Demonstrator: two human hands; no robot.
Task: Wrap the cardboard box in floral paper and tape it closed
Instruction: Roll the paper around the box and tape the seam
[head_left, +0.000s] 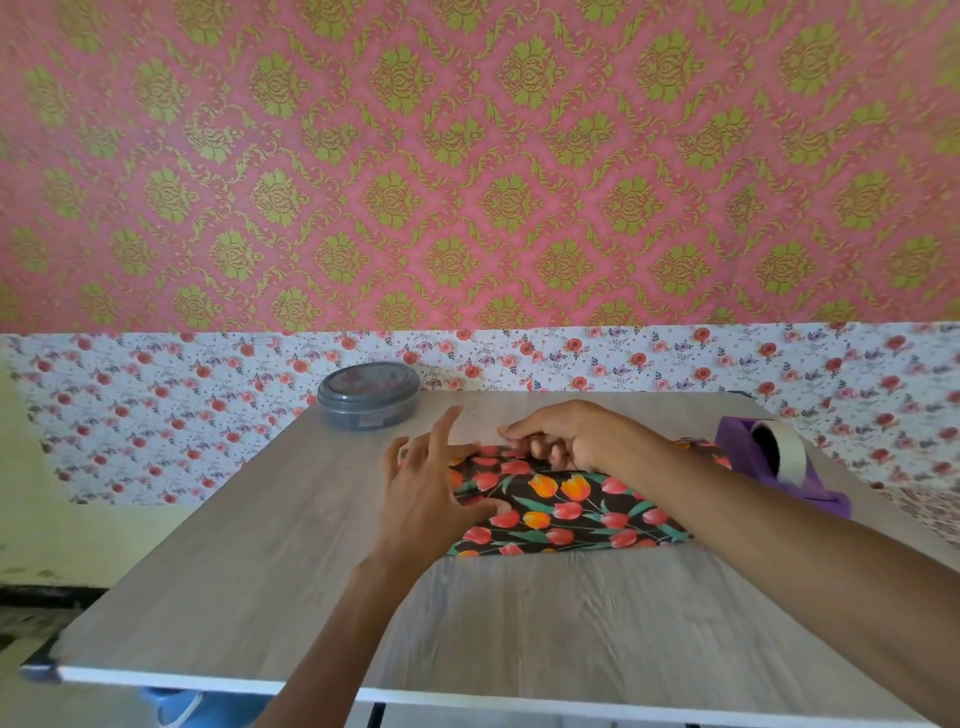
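A flat box covered in black paper with red and orange tulips (566, 512) lies in the middle of the grey wooden table (291, 561). No bare cardboard shows. My left hand (431, 483) is at the box's left end, thumb on the top face, fingers spread and straight above the far left corner. My right hand (566, 434) reaches over the far edge of the box, fingers curled down onto the paper fold there; what they pinch is hidden. A purple tape dispenser (779, 462) with a white roll stands to the right of the box.
A round grey lidded container (369, 395) sits at the table's far left corner. The table stands against a wall papered in pink damask above and small roses below. The near table edge (218, 686) runs along the bottom of the view.
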